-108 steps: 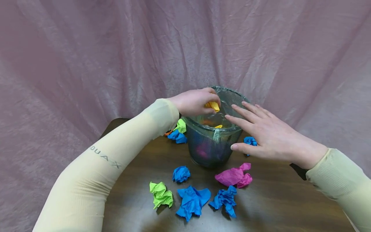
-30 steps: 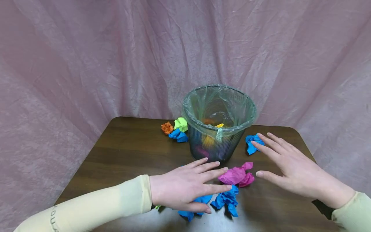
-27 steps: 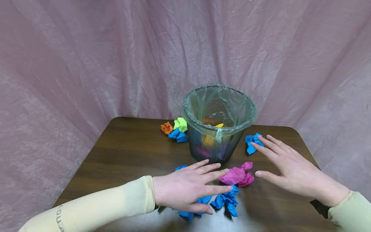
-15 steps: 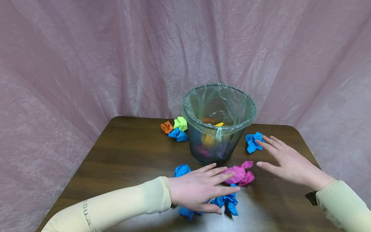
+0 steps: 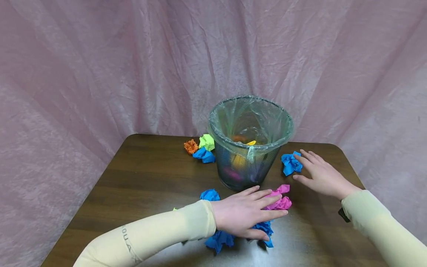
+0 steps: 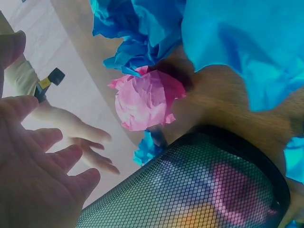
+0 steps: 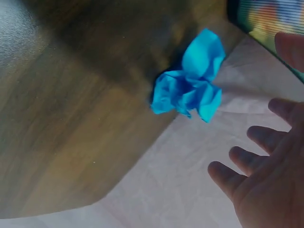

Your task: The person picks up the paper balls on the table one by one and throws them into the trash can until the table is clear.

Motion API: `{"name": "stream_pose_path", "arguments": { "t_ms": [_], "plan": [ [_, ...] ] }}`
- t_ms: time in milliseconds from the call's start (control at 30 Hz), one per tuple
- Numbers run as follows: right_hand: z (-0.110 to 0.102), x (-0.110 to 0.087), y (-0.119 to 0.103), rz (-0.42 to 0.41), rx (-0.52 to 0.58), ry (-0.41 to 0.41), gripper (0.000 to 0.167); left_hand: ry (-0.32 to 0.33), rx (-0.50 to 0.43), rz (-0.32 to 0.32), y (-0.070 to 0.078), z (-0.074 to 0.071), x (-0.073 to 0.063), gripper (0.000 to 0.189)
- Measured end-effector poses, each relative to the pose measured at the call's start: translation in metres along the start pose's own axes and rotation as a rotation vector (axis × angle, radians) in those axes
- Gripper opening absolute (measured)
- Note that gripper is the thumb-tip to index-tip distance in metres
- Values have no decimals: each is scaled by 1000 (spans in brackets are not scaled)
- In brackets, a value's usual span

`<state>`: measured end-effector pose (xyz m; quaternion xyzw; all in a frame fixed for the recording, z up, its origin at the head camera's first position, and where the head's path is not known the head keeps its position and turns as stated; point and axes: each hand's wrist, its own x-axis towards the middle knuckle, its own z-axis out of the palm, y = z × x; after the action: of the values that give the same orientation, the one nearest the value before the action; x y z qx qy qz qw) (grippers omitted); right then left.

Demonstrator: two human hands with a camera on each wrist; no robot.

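My left hand (image 5: 247, 213), palm down with fingers spread, hovers over a pink crumpled paper (image 5: 282, 203) and a blue crumpled paper (image 5: 265, 231), partly covering both. In the left wrist view a gap shows between that hand and the pink crumpled paper (image 6: 146, 99). My right hand (image 5: 321, 176) is spread beside a blue crumpled paper (image 5: 291, 164) at the table's right. The right wrist view shows its fingers apart from that blue crumpled paper (image 7: 190, 83). Neither hand holds anything. Behind them stands a black mesh wastebasket (image 5: 230, 163) with a clear liner, colored papers inside.
Left of the basket lie orange (image 5: 191, 146), green (image 5: 207, 142) and blue (image 5: 204, 155) crumpled papers. More blue papers (image 5: 210, 194) lie near my left forearm, which hides most of a green one. A pink curtain (image 5: 166, 66) hangs behind the wooden table (image 5: 143, 178).
Earlier my left hand held a yellow crumpled paper over the basket; it came down, spread, and slid right toward the pink paper. My right hand moved from the basket's side to the far-right blue paper.
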<state>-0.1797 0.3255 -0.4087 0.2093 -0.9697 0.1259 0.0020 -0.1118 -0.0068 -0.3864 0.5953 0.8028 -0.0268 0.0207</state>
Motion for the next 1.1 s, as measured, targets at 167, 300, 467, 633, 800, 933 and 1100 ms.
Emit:
{"name": "stream_pose_path", "arguments": {
  "t_ms": [167, 300, 467, 633, 800, 933, 1100],
  "plan": [
    [9, 16, 4, 4, -22, -24, 85, -22, -14, -21, -2, 2, 10, 77],
    [16, 26, 6, 20, -39, -32, 84, -44, -31, -35, -2, 5, 16, 78],
    [25, 37, 11, 31, -58, -36, 83, -60, -33, -54, -1, 8, 21, 78],
    [30, 44, 15, 46, -58, -40, 84, -53, -17, -64, 0, 11, 27, 78],
    [35, 51, 19, 66, -55, -54, 86, -69, -22, -93, -2, 14, 33, 78],
    [39, 55, 23, 76, -63, -65, 88, -74, -6, -100, -4, 17, 38, 78],
    [41, 60, 24, 90, -66, -73, 88, -70, 4, -108, -7, 20, 44, 77]
  ]
}}
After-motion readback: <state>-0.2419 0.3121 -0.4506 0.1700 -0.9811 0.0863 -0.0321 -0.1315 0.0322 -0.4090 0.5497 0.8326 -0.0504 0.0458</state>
